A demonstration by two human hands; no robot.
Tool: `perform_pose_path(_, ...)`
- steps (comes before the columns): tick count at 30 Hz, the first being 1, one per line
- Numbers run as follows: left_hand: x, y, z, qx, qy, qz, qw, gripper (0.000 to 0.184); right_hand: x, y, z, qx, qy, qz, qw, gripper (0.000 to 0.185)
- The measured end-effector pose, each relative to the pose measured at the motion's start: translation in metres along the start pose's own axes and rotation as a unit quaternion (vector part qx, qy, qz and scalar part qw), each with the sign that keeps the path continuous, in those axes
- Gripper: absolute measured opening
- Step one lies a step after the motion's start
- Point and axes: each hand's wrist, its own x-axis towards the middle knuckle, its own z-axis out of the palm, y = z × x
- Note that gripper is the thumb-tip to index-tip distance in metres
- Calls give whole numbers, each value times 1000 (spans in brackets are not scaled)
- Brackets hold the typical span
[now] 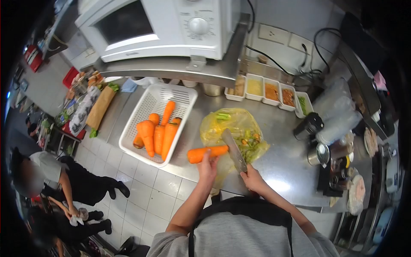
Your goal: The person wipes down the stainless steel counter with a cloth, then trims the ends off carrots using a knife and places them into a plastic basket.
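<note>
A large carrot [198, 154] lies in my left hand [208, 168], whose fingers wrap round its underside. My right hand [253, 179] grips a wide-bladed knife [233, 150], its blade pointing away from me beside the carrot's right end. Whether blade and carrot touch, I cannot tell. Beneath them a yellow plastic bag [214, 122] is spread on the steel counter, with green and orange trimmings [250, 143] on it. To the left, a white perforated basket [132, 124] holds several whole carrots [159, 138].
A white microwave [171, 30] sits on a steel shelf [171, 68] above the counter [282, 150]. Small white tubs [272, 92] of ingredients line the wall. Jars and a metal cup [317, 155] stand at right. Two people [70, 180] are on the tiled floor at left.
</note>
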Motion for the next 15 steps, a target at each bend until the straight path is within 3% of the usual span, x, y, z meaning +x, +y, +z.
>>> perform_pose_path(1, -3, 7, 3, 10, -25, -6, 1000, 33, 4, 5, 1, -18, 14, -40, 999, 21)
perform_pose_path(4, -34, 35, 39, 48, -51, -15, 997, 32, 10, 14, 2, -41, 4, -9, 999, 22)
perform_pose_path(7, -27, 95, 73, 213, -146, 81, 963, 34, 2, -10, -8, -52, 2, 35, 998, 27)
perform_pose_path(9, -5, 145, 92, 372, -138, 176, 901, 38, 3, -15, -14, -61, -7, 28, 998, 25)
perform_pose_path(11, 25, 185, 110, 432, -160, 264, 847, 39, -4, -35, -28, -50, -32, 62, 996, 25)
perform_pose_path(15, 113, 222, 112, 633, 19, 305, 712, 46, -14, -49, -49, -64, -49, 31, 996, 22)
